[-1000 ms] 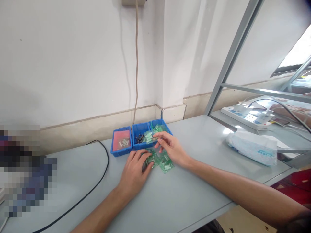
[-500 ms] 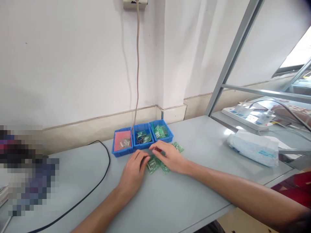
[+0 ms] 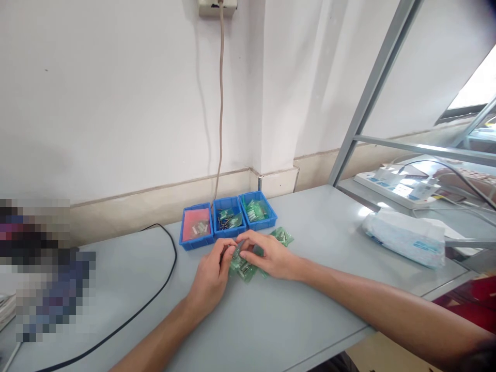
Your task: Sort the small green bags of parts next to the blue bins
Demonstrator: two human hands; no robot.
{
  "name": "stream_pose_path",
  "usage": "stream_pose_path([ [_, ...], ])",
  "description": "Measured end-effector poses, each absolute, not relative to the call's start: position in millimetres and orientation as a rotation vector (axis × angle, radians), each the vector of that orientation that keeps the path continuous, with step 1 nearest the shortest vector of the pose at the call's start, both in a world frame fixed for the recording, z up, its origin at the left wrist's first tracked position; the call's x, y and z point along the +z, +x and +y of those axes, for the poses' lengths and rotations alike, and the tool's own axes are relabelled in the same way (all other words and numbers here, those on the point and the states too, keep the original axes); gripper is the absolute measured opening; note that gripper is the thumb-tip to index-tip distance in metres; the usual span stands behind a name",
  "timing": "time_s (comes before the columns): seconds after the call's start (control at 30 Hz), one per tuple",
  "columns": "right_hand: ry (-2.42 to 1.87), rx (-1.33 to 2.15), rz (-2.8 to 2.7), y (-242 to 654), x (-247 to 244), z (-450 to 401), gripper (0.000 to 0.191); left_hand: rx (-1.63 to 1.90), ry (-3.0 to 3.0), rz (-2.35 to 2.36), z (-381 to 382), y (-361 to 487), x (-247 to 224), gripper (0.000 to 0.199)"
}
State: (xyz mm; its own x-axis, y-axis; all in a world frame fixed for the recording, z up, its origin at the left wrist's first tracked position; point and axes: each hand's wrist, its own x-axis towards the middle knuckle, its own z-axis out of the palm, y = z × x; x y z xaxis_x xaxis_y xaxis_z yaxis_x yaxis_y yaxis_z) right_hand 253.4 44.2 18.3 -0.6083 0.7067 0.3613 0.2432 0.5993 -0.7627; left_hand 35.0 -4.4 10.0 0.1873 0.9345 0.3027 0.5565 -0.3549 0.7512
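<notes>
Fingers of my left hand pinch the left top edge of a small green-tinted plastic bag. Inside the bag are small metallic parts, too small to name. My right hand is closed on the same bag's upper right side, thumb against the plastic. Another green bag lies on the table just behind my right hand. Beyond my hands stand three blue bins: the left bin has a pink sheet and a small clear bag, the middle bin metal pieces and green bags, the right bin more green bags.
A black cable curves over the grey table on the left. To the right are a soft white plastic pack, a metal frame post and a power strip. The wall rises behind the bins.
Both hands have come together over the bags, and my fingers have closed on one green bag, its top edge now raised between them. The bins have not moved.
</notes>
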Motion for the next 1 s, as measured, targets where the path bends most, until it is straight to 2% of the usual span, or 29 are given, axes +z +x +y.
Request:
stream_pose_path([
  [0.33,-0.819,0.930,-1.996,251.9,13.8,51.2,0.024,1.061,1.961,1.296,3.2,34.7,-3.2,0.036],
  [0.43,-0.834,0.914,-1.943,251.9,16.9,50.5,0.022,1.025,1.943,1.339,3.9,34.4,-0.4,0.026],
  [0.63,-0.874,0.903,-1.980,252.6,20.4,45.7,0.031,1.045,1.952,1.306,4.7,32.9,4.9,0.036],
  [0.73,-0.872,0.837,-2.055,251.8,18.2,44.3,0.027,1.075,1.940,1.297,5.1,32.2,5.4,0.036],
  [0.9,-0.895,0.732,-2.148,250.6,14.2,47.4,0.044,1.093,1.921,1.315,4.6,31.9,6.3,0.034],
  [1.0,-0.873,0.694,-2.173,251.3,13.7,49.8,0.047,1.086,1.903,1.301,3.8,32.4,7.5,0.033],
])
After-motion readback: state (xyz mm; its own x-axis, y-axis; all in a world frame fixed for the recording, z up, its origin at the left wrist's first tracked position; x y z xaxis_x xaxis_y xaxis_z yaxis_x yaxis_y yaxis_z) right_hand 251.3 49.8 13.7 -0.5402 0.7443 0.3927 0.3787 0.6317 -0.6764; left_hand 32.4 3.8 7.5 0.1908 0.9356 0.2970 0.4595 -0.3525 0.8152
